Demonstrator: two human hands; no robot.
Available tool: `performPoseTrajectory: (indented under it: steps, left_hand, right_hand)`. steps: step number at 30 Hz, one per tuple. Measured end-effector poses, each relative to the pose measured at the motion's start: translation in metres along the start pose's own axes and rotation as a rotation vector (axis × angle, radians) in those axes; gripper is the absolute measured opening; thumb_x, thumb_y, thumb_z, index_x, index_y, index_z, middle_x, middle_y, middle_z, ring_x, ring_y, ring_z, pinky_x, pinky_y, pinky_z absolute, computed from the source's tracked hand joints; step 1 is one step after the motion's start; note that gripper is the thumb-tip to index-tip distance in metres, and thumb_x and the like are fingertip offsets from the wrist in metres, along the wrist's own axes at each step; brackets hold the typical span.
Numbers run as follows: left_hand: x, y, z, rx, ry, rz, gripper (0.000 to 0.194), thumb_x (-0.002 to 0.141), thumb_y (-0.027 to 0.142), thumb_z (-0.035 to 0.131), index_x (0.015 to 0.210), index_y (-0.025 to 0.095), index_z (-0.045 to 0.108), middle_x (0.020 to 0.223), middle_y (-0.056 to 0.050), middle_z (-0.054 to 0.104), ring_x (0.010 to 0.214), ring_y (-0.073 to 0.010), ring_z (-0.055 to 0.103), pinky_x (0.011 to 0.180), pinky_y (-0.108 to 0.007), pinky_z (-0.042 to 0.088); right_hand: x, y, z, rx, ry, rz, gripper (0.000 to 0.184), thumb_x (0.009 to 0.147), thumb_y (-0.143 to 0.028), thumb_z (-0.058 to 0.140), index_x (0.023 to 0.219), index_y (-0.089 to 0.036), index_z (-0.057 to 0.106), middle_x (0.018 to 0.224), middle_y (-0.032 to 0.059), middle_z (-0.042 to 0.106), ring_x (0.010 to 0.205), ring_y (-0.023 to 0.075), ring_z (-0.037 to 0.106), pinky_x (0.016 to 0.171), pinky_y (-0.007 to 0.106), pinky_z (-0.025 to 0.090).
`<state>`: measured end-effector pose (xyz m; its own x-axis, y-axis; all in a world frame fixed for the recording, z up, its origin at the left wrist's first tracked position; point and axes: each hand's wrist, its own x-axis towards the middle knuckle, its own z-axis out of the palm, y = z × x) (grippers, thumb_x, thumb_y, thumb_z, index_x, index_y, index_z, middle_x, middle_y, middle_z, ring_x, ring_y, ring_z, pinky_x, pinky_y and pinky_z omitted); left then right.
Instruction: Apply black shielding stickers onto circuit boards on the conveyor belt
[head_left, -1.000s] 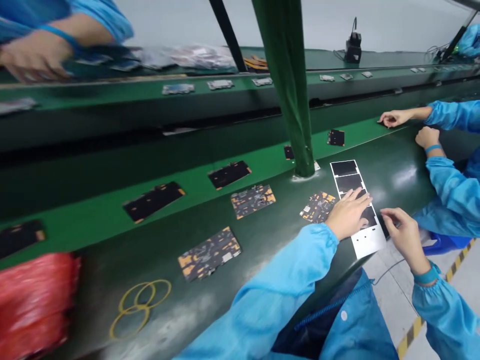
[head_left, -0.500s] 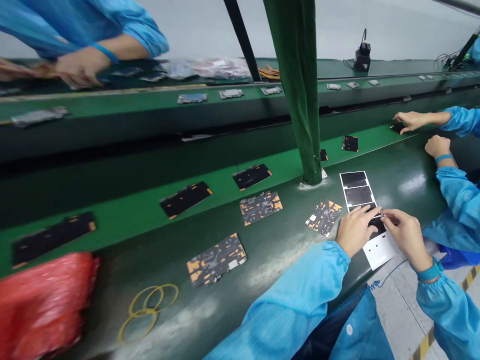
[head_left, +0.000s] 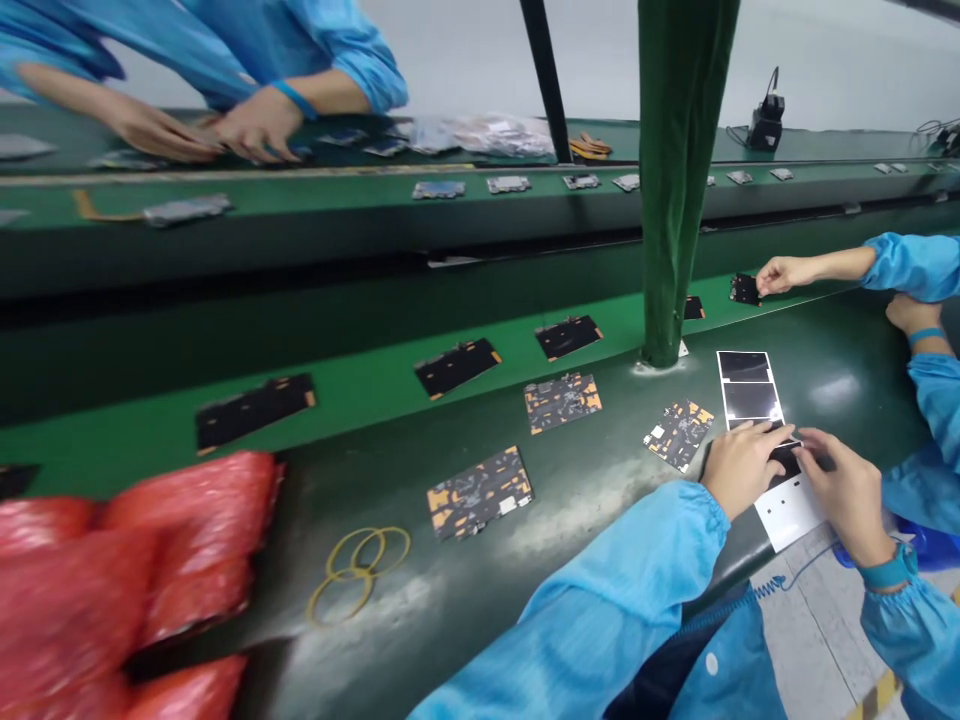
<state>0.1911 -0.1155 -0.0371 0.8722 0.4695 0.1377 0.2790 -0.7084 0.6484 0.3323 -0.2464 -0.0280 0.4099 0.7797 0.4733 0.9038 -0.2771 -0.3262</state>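
Note:
A white backing sheet with black rectangular stickers lies on the green bench, its near end passing the edge. My left hand rests on it, fingers stretched over a black sticker, thumb apart. Beside it my right hand has thumb and fingers closed at that sticker's edge; the exact grip is partly hidden. Just left of my left hand lies a circuit board with orange patches. Two more such boards, a farther one and a nearer one, lie further left.
Black-covered boards line a bright green strip behind the bench. A green-wrapped post stands before me. Red plastic packages and yellow rubber bands lie left. One co-worker's hand touches a board at right; another's hands work across.
The view has swung left, bringing more red packages in. My hands stay at the sticker sheet, the right fingers slightly shifted. The right co-worker's hand now reaches a board further along the strip.

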Motion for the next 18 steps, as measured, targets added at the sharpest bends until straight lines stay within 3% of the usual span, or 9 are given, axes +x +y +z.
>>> performPoseTrajectory:
  steps: [4,8,11,13,16,18]
  left_hand:
    - [0.001,0.001,0.002,0.004,-0.003,-0.008,0.055,0.095,0.033,0.076,0.148,0.032,0.061,0.146,-0.002,0.069,0.131,-0.0255,0.066,0.113,-0.040,0.056]
    - [0.002,0.002,0.004,-0.021,-0.004,-0.009,0.054,0.097,0.034,0.074,0.148,0.032,0.060,0.147,-0.001,0.068,0.133,-0.0255,0.065,0.113,-0.040,0.056]
    - [0.003,0.004,0.000,-0.039,-0.015,0.058,0.057,0.099,0.043,0.070,0.151,0.023,0.058,0.152,-0.004,0.065,0.146,-0.0263,0.055,0.127,-0.043,0.043]
    - [0.005,0.004,-0.005,-0.049,-0.030,0.092,0.052,0.105,0.047,0.058,0.149,0.019,0.060,0.156,-0.005,0.061,0.154,-0.0262,0.046,0.133,-0.046,0.033]
    - [0.012,0.004,-0.011,-0.079,-0.104,0.075,0.047,0.113,0.042,0.036,0.142,0.023,0.067,0.161,-0.003,0.055,0.160,-0.0244,0.036,0.134,-0.049,0.027]
    - [0.019,0.004,-0.013,-0.123,-0.180,0.059,0.049,0.113,0.041,0.031,0.141,0.025,0.068,0.165,-0.003,0.050,0.162,-0.0238,0.031,0.135,-0.050,0.024]
  right_hand:
    - [0.004,0.001,-0.004,-0.011,-0.041,-0.058,0.030,0.105,-0.040,0.056,0.104,-0.023,0.081,0.091,0.0059,0.082,0.081,0.0229,0.078,0.072,0.034,0.058]
    - [0.002,0.001,-0.006,0.000,0.018,-0.152,0.023,0.105,-0.032,0.060,0.099,-0.024,0.080,0.096,0.0043,0.082,0.084,0.0205,0.078,0.076,0.032,0.060]
    - [-0.001,0.003,-0.006,-0.056,0.105,-0.204,0.019,0.102,-0.027,0.064,0.093,-0.024,0.079,0.108,0.0074,0.081,0.090,0.0221,0.078,0.078,0.035,0.062]
    - [-0.003,0.002,-0.010,-0.052,0.116,-0.282,0.015,0.100,-0.023,0.066,0.092,-0.024,0.078,0.110,0.0074,0.081,0.095,0.0237,0.079,0.089,0.041,0.064]
    - [-0.011,-0.001,-0.030,0.036,0.039,-0.443,0.013,0.097,-0.017,0.068,0.099,-0.026,0.077,0.098,0.0012,0.082,0.097,0.0227,0.081,0.109,0.052,0.059]
    - [-0.021,-0.003,-0.052,0.076,-0.004,-0.533,0.016,0.094,-0.017,0.073,0.104,-0.029,0.077,0.096,-0.0010,0.083,0.093,0.0228,0.082,0.111,0.055,0.059]
